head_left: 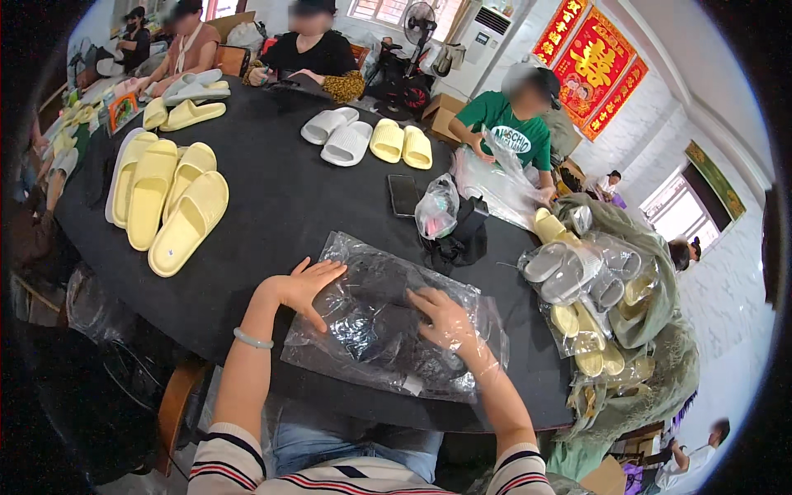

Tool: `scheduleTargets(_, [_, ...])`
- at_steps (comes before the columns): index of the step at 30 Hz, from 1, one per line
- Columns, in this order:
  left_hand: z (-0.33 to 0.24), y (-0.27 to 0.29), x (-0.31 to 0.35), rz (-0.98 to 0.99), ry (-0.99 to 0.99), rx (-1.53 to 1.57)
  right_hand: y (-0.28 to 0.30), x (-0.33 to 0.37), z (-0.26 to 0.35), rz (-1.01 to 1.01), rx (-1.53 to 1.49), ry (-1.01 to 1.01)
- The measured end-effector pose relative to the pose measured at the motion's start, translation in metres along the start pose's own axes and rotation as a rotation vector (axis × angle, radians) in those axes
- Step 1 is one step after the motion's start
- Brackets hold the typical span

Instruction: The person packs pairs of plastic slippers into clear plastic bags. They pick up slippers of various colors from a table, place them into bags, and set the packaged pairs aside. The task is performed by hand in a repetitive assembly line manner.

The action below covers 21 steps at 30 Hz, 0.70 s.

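Note:
Clear plastic bags (388, 285) lie flat in a loose stack on the black table in front of me. My left hand (307, 289) rests on the upper left part of the stack, thumb and fingers spread. On the right half of the plastic lies my right hand (445, 320), its fingers reaching forward and apart over the film. No slipper is under or in either hand. Farther left, a group of yellow slippers (188, 221) stands on the table.
Beyond the bags are a phone (403, 195), a small knotted bag (437, 206), white slippers (346, 142) and yellow slippers (402, 143). Bagged slippers (577, 280) pile over a green sack (672, 330) at the right. A person in green (516, 136) handles plastic; others sit along the far side.

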<state>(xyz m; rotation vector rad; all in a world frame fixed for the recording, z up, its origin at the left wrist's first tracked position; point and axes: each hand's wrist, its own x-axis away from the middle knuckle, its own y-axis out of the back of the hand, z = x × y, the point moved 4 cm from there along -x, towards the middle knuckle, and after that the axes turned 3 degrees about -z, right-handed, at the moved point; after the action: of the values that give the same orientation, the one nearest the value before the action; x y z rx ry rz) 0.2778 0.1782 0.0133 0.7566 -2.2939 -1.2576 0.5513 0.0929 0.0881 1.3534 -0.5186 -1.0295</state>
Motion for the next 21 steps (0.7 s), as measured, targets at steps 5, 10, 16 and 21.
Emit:
scheduleTargets(5, [-0.016,-0.002,0.0,0.003,0.026,-0.076,-0.051,-0.002,-0.03,-0.009,-0.026,0.009])
scheduleTargets(10, [-0.012,-0.006,0.001,-0.038,0.064,-0.153,-0.048,0.002,-0.025,0.032,-0.03,-0.005])
scheduleTargets(16, [-0.009,-0.009,0.0,-0.02,0.054,-0.215,-0.031,0.148,-0.117,-0.156,-0.026,-0.341])
scheduleTargets(21, [-0.014,-0.009,0.005,-0.007,0.11,-0.235,0.019,0.274,-0.178,-0.407,0.042,-0.687])
